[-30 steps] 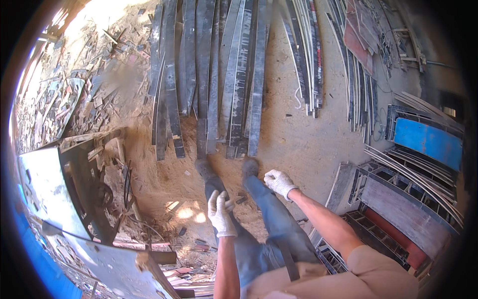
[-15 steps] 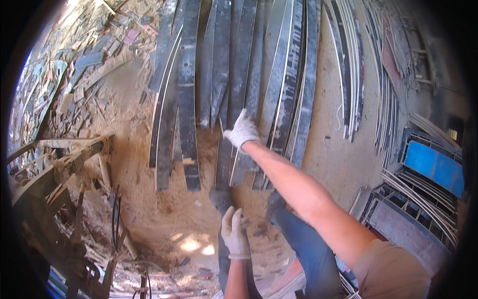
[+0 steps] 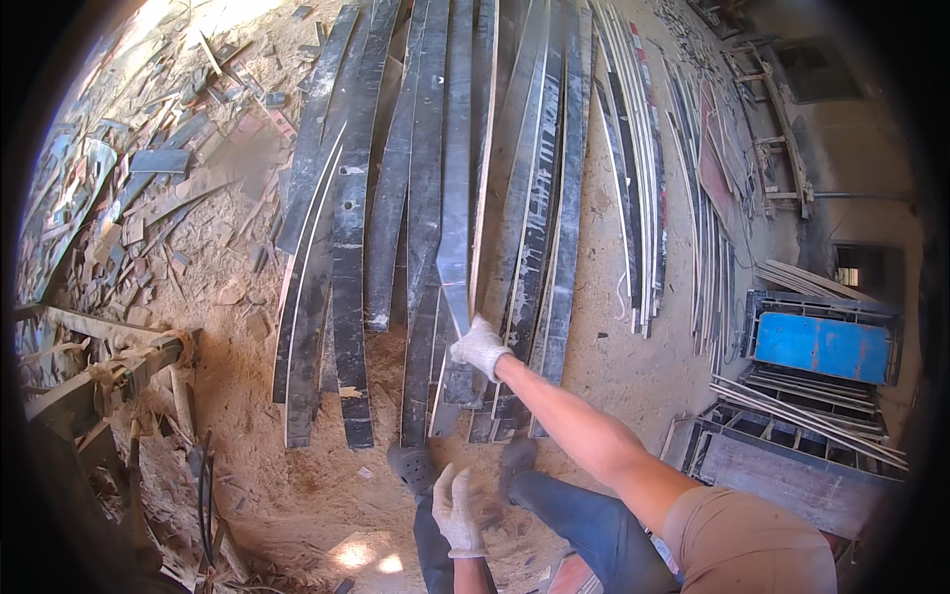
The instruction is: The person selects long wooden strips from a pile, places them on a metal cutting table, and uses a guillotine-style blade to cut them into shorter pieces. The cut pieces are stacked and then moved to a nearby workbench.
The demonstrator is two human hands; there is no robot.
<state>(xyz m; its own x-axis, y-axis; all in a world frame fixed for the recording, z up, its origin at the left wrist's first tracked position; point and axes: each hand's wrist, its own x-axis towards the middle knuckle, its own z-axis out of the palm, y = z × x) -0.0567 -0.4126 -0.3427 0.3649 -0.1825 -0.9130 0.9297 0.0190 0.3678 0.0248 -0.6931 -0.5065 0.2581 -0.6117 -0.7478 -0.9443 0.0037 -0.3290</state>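
Note:
Many long, dark strips of board lie side by side on the ground ahead of me. My right hand (image 3: pixel 480 348), in a pale work glove, is closed around the narrow, pointed near end of one grey-black board strip (image 3: pixel 455 188). That strip stretches away from me over the others, and its far end leaves the top of the view. Below it, a dark strip (image 3: pixel 421 366) ends close to my shoe. My left hand (image 3: pixel 457 515), also gloved, hangs in front of my left leg with its fingers apart and nothing in them.
Broken wood scraps (image 3: pixel 178 178) litter the ground at far left. A rough wooden frame (image 3: pixel 109 356) stands at near left. Further strips (image 3: pixel 633 188) lie right of the pile. A blue panel (image 3: pixel 821 346) and dark metal frames (image 3: pixel 792 455) sit at the right.
My right hand, held over the pile with thumb and forefinger stretched out before, has come nearer to me and closed on a strip's end. My left hand stays low. The view has shifted.

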